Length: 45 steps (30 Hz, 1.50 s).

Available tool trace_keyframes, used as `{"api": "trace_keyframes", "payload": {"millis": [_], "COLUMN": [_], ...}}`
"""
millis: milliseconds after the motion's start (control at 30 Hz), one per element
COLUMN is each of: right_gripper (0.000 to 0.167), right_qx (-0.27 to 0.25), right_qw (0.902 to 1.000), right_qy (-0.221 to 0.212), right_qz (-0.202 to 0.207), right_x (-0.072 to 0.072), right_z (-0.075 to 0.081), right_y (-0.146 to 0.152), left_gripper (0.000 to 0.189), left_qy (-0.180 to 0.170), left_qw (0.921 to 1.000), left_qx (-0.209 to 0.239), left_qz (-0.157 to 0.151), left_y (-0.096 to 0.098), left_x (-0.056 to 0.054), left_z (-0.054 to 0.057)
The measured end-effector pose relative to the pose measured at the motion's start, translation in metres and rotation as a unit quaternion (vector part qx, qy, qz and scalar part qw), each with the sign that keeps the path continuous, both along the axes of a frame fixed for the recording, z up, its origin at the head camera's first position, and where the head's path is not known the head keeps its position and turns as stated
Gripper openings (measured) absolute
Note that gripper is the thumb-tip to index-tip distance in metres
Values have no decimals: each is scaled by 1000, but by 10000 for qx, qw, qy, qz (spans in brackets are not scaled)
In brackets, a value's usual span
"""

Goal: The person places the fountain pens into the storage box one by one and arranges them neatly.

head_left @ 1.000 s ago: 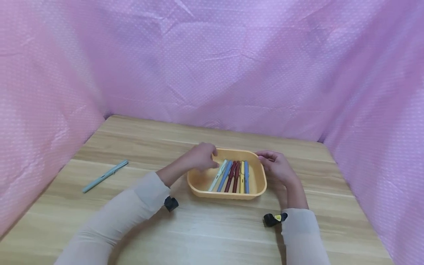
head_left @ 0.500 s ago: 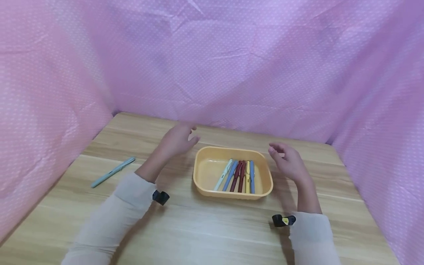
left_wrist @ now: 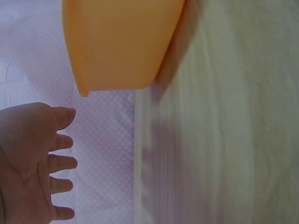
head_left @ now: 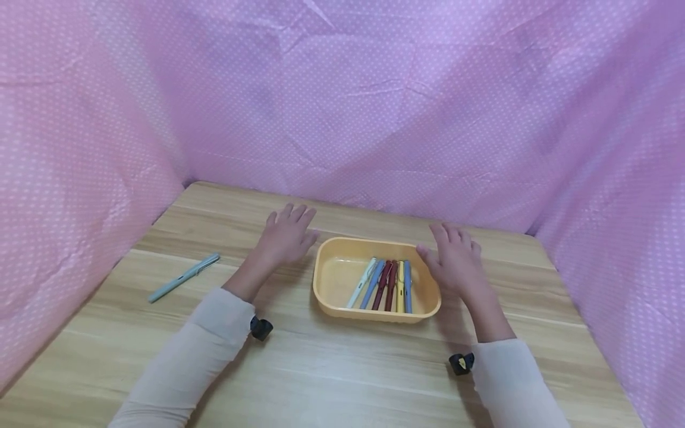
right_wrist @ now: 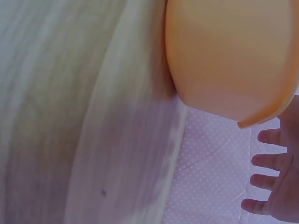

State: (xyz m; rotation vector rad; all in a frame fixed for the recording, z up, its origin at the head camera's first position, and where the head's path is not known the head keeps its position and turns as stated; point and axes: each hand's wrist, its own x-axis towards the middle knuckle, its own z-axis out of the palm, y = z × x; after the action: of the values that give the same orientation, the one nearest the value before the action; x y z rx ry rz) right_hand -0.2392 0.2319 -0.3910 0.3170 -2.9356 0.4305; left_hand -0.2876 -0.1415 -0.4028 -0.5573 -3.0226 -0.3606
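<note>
A shallow orange-yellow plastic tray [head_left: 326,303] sits on the table, with several pens side by side in its right part: a pale green pen [head_left: 362,282], two blue ones, two dark red ones and a yellow pen [head_left: 400,288]. My left hand [head_left: 280,238] hovers with fingers spread, to the left of the tray and apart from it; the left wrist view shows its bare palm beside the tray wall [left_wrist: 121,46]. Over the tray's right rim, my right hand [head_left: 456,258] also has its fingers spread and holds nothing. In the right wrist view its thumb is hidden behind the tray.
A grey-green pen [head_left: 184,278] lies alone at the left of the wooden table [head_left: 342,368]. Pink dotted cloth [head_left: 342,107] hangs behind the table and along both sides.
My left hand has come out of the tray to its left side and spread its fingers. The right hand has drawn off the rim and straightened its fingers. The pens lie as before.
</note>
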Motion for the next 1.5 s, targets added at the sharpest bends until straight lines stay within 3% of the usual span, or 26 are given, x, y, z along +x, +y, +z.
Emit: {"api": "trace_keyframes", "payload": {"millis": [167,433,733,933,1167,1500], "right_gripper": [72,71,69,55,36,31], "right_qx": [67,63,-66,-397,-635,-1149], "right_qw": [9999,9998,9995,9984,9968,9921], "right_qy": [-127,-186,-308,-391,-250,-412], "right_qz": [57,27,-27,97,405,307], "right_x": [2,4,6,5,2,-1], "right_z": [-1,-8,-14,-15,-16,-17], "right_y": [0,2,0,0,0,-4], "left_gripper": [65,65,66,59,47,34], "left_qy": [-69,-246,-644,-1132,-1799,-1999], "left_qw": [9998,9987,9952,9923,9824,9783], "left_qx": [-29,-37,-216,16,375,509], "left_qz": [167,434,704,497,342,207], "left_y": [-17,-71,-137,-172,-196,-209], "left_x": [0,9,26,40,40,37], "left_z": [-7,-9,0,6,7,8]}}
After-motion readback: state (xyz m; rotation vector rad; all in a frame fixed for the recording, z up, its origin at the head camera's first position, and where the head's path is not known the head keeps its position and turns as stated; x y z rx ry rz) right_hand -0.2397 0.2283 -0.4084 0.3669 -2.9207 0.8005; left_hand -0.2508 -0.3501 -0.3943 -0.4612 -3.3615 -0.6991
